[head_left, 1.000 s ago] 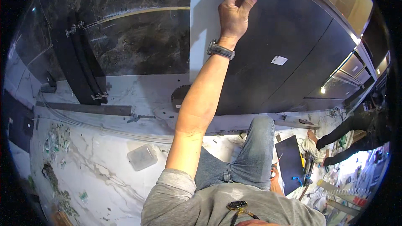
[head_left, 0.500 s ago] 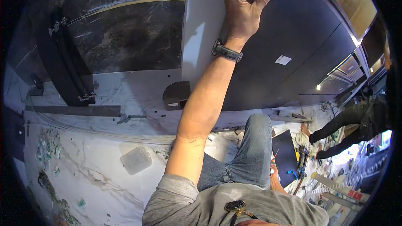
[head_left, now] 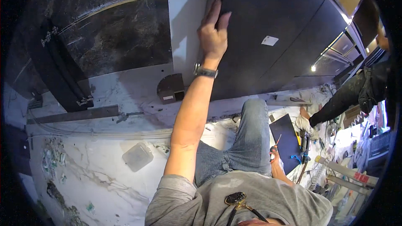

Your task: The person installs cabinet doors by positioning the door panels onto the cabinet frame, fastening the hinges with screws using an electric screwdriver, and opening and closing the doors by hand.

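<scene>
My left hand (head_left: 212, 37), with a dark watch on its wrist, reaches up to the edge of a tall dark cabinet panel (head_left: 251, 12). Its fingers are stretched out against that edge, with the thumb apart. Low beside my bent knee, my right hand (head_left: 275, 159) is closed round what looks like a screwdriver (head_left: 279, 139), its thin shaft pointing up. Most of its handle is hidden in the fingers. Behind that hand lies a flat dark board (head_left: 286, 134).
A translucent plastic box (head_left: 137, 157) sits on the marble-patterned floor. A dark door with hinges (head_left: 63, 73) leans at the left; a small dark curved piece (head_left: 171, 88) lies nearer the middle. Another person's leg (head_left: 337, 102) and scattered tools are at the right.
My left hand has come down along the panel edge, nearer to me and further left in view. The right hand still holds the tool. The other person's legs have shifted.
</scene>
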{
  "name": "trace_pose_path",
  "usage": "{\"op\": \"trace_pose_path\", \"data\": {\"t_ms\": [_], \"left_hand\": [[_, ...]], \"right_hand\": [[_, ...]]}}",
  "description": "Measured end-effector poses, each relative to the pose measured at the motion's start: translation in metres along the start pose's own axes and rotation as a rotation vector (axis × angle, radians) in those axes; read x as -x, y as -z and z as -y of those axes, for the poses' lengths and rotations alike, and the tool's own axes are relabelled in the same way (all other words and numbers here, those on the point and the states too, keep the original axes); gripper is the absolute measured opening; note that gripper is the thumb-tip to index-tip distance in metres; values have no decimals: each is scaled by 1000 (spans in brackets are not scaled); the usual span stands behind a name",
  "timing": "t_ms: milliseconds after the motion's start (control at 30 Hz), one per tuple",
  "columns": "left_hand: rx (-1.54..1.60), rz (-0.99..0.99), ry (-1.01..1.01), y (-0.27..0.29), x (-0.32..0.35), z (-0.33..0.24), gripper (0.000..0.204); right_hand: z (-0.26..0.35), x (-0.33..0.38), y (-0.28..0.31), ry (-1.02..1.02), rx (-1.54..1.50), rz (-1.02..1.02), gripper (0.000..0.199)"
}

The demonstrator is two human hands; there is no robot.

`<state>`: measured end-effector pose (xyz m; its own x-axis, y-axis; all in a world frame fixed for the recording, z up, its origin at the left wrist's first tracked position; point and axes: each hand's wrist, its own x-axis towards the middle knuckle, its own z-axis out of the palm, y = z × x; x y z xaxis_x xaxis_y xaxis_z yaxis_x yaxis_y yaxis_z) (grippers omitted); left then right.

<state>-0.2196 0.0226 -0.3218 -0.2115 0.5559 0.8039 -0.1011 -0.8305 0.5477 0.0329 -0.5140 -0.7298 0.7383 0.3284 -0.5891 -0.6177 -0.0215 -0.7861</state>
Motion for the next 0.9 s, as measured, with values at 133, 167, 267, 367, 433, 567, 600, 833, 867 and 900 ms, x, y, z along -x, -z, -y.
{"op": "trace_pose_path", "data": {"t_ms": [133,167,267,367,433,567,600,833,867,900], "left_hand": [[-102,87,185,46,86,37,45],[-149,128,247,50,114,42,46],[-351,275,336,83,218,81,53],[-431,489,559,117,312,126,59],[-469,520,856,138,347,133,63],[-480,512,927,141,384,196,68],[-479,499,934,142,388,208,68],[-586,468,1149,135,432,239,62],[-580,470,1144,136,430,241,62],[-615,470,1158,141,428,243,60]], "right_hand": [[3,1,-6,6,56,121,32],[-1,-14,7,-2,17,100,31],[-9,-38,28,13,-33,108,30],[-5,-32,19,75,-64,153,28],[2,3,4,-134,-40,112,25],[14,10,27,-137,-74,103,20],[13,5,31,-95,-107,109,18],[45,52,31,-201,-104,72,11],[46,48,37,-174,-94,77,11],[44,41,41,-168,-97,78,11]]}}
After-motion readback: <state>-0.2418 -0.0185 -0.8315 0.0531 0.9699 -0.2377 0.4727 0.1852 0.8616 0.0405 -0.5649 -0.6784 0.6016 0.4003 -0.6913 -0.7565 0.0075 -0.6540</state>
